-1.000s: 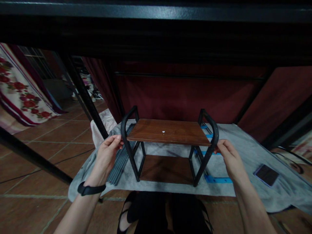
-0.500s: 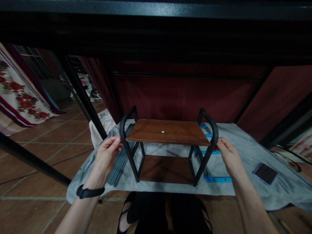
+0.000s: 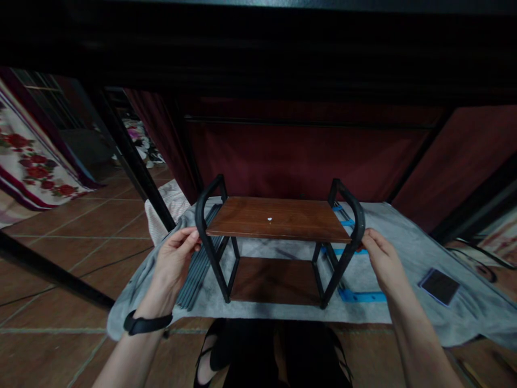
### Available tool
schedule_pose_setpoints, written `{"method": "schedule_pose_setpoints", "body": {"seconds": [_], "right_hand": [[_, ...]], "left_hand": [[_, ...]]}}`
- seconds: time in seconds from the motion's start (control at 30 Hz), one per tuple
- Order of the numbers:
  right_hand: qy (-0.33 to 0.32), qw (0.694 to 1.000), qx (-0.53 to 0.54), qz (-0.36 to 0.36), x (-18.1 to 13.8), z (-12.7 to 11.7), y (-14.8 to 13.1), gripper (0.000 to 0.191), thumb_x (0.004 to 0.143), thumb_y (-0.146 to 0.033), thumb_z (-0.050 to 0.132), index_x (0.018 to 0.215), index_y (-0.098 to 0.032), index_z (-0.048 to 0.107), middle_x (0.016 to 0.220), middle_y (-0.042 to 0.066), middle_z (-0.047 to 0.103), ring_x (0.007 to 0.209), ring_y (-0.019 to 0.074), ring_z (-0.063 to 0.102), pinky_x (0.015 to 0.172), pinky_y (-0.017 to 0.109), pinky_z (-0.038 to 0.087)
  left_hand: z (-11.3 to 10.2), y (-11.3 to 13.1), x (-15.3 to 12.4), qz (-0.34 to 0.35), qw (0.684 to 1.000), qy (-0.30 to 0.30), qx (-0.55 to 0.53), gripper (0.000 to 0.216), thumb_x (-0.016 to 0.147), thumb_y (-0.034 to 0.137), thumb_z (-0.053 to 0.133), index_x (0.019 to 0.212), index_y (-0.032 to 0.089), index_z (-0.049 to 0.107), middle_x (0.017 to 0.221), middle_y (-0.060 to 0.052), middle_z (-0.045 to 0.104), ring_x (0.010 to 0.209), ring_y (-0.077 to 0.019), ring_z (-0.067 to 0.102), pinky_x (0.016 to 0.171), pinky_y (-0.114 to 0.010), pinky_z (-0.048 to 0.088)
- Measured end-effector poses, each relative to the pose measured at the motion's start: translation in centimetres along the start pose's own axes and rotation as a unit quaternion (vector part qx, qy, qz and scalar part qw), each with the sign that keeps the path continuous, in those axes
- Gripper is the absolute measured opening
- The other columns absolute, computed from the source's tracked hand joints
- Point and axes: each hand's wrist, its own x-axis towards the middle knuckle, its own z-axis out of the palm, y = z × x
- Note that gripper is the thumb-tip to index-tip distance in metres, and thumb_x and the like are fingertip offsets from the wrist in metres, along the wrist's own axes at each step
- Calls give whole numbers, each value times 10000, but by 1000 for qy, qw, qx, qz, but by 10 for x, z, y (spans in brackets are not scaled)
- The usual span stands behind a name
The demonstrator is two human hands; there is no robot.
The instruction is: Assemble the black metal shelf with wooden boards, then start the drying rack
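A small two-tier shelf rack with a black tube frame and brown wood-look boards stands upright before me; its upper board (image 3: 278,218) bears a small white spot, and the lower board (image 3: 277,280) is partly in shadow. At the left side frame (image 3: 218,264), level with the upper board, my left hand (image 3: 177,256) has thumb and fingers pinched together against the tube. My right hand (image 3: 379,253) pinches at the matching place outside the right side frame (image 3: 339,275), its fingertips partly hidden. Anything small between the fingers of either hand cannot be made out.
Grey cloth (image 3: 407,242) lies beneath the rack. Dark grey rods (image 3: 196,280) lie at its left, blue-and-metal pieces (image 3: 363,296) at its right. Farther right is a phone (image 3: 440,286). Black posts (image 3: 133,167) and a dark overhead beam (image 3: 258,59) frame the space.
The view has shifted slightly, and the rack's top looks a little wider. Both hands stay pinched at the same places on the side frames, with hardly any movement.
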Motion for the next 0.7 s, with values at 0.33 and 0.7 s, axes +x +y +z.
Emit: {"method": "schedule_pose_setpoints", "body": {"seconds": [0.33,0.7], "right_hand": [[2,1000,-11,-3,-7,-1,-5,394,925,-588,620,691,-272,601,713,-4,593,749,210,540,734,343,408],[-26,999,12,18,-3,0,-3,500,908,-667,611,609,-273,541,609,0,532,656,204,503,660,346,403]], "left_hand": [[3,9,4,-3,1000,-13,-2,374,616,453,983,773,171,795,740,-17,689,672,-113,559,583,-223,434],[-2,3,-1,-13,1000,2,1,364,582,330,986,857,180,800,786,-20,727,655,-120,575,597,-245,432]]}}
